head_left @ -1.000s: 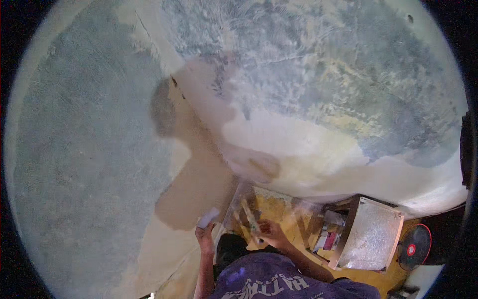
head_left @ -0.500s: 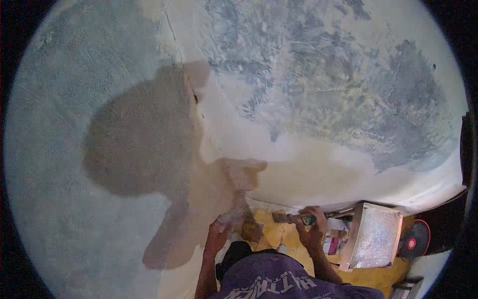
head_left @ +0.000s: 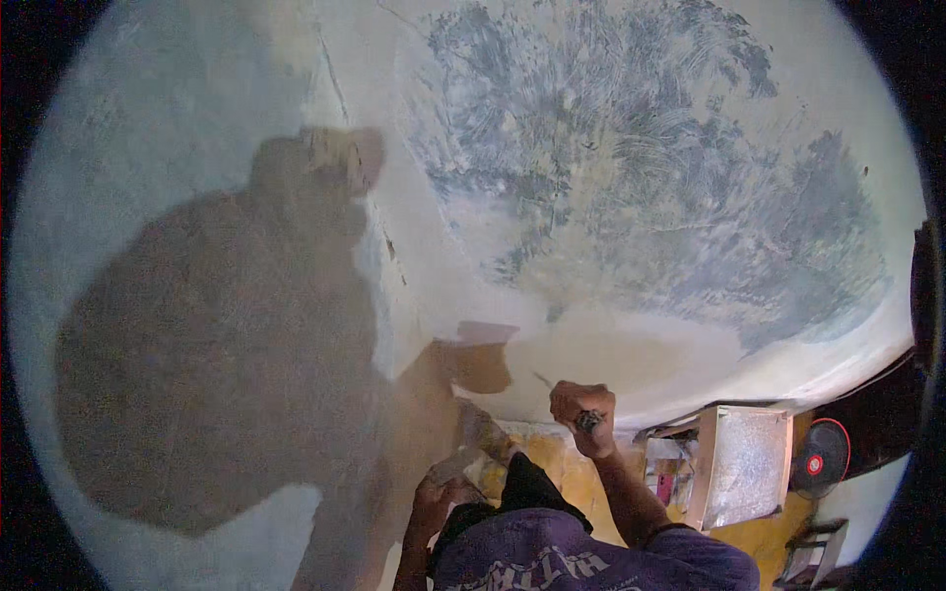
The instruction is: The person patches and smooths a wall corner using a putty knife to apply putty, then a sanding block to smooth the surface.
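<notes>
My right hand is raised near the lower part of the wall and is closed round a putty knife. Its handle end shows below the fist, and its thin blade points up and left toward the wall. My left hand is lower, beside my body, with the fingers curled. Next to it is a greyish, flat-looking thing, partly in shadow; I cannot make out what it is. Grey smeared patches and pale areas cover the wall.
A crack runs down the wall near the corner on the left. My large shadow falls across that side. At the right are a pale framed panel, a black and red fan and yellowish floor.
My right hand has risen toward the wall and moved slightly left, turning the putty knife. My left hand has lowered toward my body. My shadow has spread left and down.
</notes>
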A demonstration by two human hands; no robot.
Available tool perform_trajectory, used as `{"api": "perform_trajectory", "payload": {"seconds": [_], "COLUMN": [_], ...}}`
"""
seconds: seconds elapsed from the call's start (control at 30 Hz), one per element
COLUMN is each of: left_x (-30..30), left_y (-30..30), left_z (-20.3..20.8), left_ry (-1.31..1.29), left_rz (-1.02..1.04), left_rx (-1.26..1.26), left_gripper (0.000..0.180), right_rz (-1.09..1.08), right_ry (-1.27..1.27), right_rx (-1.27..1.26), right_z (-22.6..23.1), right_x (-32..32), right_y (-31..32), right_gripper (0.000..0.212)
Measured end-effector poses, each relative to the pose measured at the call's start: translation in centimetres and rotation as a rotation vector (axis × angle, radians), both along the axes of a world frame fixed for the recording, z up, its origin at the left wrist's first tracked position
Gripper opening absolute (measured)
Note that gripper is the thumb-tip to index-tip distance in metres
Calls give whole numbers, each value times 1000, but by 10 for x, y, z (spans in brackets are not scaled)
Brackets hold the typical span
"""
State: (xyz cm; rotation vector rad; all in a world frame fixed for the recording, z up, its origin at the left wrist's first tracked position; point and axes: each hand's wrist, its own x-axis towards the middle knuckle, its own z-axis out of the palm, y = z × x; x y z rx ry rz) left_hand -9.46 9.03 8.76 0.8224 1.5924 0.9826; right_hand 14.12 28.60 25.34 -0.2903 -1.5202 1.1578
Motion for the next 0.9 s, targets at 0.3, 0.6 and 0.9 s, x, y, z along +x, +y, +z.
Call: {"api": "perform_trajectory", "payload": {"seconds": [0.3,0.6,0.9], "left_x": [18,25,15], "left_y": [18,28,16], "left_z": [57,73,51], "left_ry": [38,140,-192], "left_rz": [166,142,216], "left_rx": [119,141,316], "left_gripper": [45,39,37], "right_rz": [-234,-376,-135], "right_ry": [357,168,325], "right_rx": [524,534,523], "right_z": [-4,1,16], "right_x": [-25,-20,-34], "right_y": [53,58,48], "right_gripper": [65,17,29]}}
